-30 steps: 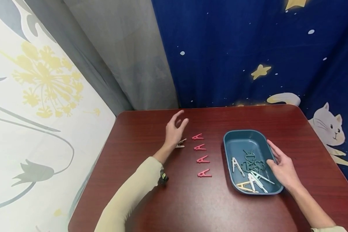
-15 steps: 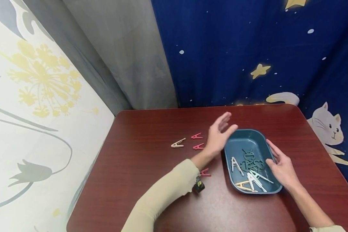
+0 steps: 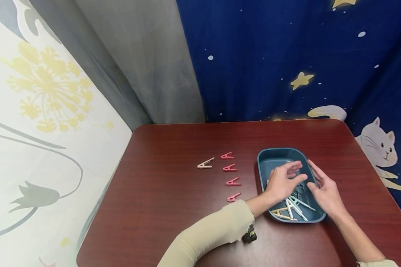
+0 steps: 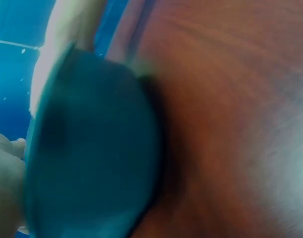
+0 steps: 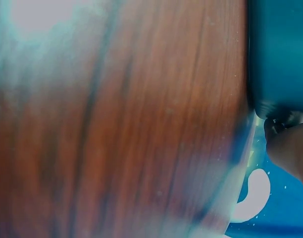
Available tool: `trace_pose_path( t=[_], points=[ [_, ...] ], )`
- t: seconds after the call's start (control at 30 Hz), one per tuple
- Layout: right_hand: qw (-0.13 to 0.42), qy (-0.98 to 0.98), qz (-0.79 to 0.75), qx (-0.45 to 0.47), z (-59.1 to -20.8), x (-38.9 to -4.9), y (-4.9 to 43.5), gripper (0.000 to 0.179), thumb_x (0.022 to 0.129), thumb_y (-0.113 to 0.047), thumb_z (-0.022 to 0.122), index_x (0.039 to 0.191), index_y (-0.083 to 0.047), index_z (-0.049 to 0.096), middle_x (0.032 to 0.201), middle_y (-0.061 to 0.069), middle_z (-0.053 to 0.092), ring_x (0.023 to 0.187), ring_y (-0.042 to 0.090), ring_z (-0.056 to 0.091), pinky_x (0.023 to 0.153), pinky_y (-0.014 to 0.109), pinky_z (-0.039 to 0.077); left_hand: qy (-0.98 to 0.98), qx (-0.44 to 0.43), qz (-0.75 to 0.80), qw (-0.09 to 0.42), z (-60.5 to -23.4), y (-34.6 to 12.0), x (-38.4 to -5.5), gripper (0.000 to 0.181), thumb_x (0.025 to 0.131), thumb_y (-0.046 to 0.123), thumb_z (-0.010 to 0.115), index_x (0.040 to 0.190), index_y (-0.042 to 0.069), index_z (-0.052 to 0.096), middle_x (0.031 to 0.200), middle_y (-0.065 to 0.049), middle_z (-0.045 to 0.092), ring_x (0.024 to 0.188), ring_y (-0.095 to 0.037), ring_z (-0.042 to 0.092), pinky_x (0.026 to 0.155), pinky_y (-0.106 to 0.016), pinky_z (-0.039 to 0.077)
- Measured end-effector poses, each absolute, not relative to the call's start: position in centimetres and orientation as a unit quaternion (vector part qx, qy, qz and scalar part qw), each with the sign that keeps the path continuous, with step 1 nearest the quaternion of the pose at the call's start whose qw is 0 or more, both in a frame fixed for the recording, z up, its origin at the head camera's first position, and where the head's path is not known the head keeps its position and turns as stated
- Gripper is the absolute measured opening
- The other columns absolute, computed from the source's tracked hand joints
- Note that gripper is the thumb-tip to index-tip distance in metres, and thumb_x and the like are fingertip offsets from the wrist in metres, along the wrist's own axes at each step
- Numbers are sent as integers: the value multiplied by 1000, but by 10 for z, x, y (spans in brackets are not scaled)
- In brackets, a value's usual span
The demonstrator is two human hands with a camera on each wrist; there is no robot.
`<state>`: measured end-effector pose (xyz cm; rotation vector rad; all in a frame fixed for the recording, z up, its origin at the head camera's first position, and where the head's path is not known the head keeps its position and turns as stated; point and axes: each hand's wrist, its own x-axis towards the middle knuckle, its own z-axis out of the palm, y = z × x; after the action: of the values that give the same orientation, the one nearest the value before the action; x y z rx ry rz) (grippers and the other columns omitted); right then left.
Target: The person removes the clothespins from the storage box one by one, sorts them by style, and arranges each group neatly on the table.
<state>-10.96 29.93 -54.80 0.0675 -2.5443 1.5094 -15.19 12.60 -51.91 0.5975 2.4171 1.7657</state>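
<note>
My left hand (image 3: pixel 282 183) is over the blue-green tray (image 3: pixel 260 168), fingers loosely bent, with nothing visible in them. My right hand (image 3: pixel 327 194) holds the tray's right rim, thumb on the inner side and fingers outside. White clothespins (image 3: pixel 294 208), a pale green clothespin (image 3: pixel 302 203) and a yellowish clothespin (image 3: pixel 280 214) lie in the tray's near end. Dark green outline shapes (image 3: pixel 300 189) beside them are partly hidden by my left hand. The left wrist view shows the tray's outer wall (image 4: pixel 97 148), blurred.
Several red clothespins (image 3: pixel 232 182) form a column left of the tray; my left sleeve partly covers the nearest. A beige clothespin (image 3: pixel 205 164) lies left of the top ones. The reddish-brown table (image 3: pixel 167 178) meets curtains at its back edge.
My left hand has moved right from beside the beige clothespin, across the red column, to over the tray. The beige clothespin is now uncovered. My right hand keeps its place on the tray.
</note>
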Motion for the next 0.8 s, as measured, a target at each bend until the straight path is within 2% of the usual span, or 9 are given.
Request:
trace_pose_path(
  t=[0.1,0.23,0.37,0.5,0.57,0.8],
  points=[
    [89,-856,508,22,-548,-110,299,72,99,9,54,166,-10,35,152,35,48,123,-14,46,89,1,41,810,205,545,67,-523,127,-146,42,99,15,79,139,7,69,126,6,76,111,3,69,88,-6,49],
    [88,-859,503,25,-547,-109,300,73,99,9,53,167,-11,35,153,35,48,125,-12,46,88,1,40,837,229,486,110,-524,125,-142,35,97,18,81,131,14,75,115,12,79,96,14,67,83,-3,46],
    [93,-859,503,33,-549,-110,300,76,97,12,54,166,-11,35,152,35,48,123,-15,44,91,0,37,861,261,410,149,-524,123,-139,30,95,21,83,124,22,80,104,19,79,88,22,63,91,-2,39],
    [98,-858,503,34,-550,-110,299,77,95,15,54,166,-8,36,152,36,47,123,-15,43,91,0,36,877,287,353,157,-524,123,-137,28,93,23,85,120,27,80,101,24,78,87,25,60,94,-3,35],
    [98,-859,501,34,-549,-109,299,77,94,14,55,166,-9,36,151,36,48,124,-14,44,91,0,36,879,298,337,159,-523,122,-137,29,91,22,86,119,27,80,101,25,78,85,24,61,87,0,35],
    [97,-858,504,35,-548,-108,299,79,94,14,55,166,-11,37,151,36,49,121,-17,45,89,1,39,879,354,277,158,-524,122,-137,36,87,19,90,120,27,78,102,26,77,87,23,60,78,2,36]
  ],
)
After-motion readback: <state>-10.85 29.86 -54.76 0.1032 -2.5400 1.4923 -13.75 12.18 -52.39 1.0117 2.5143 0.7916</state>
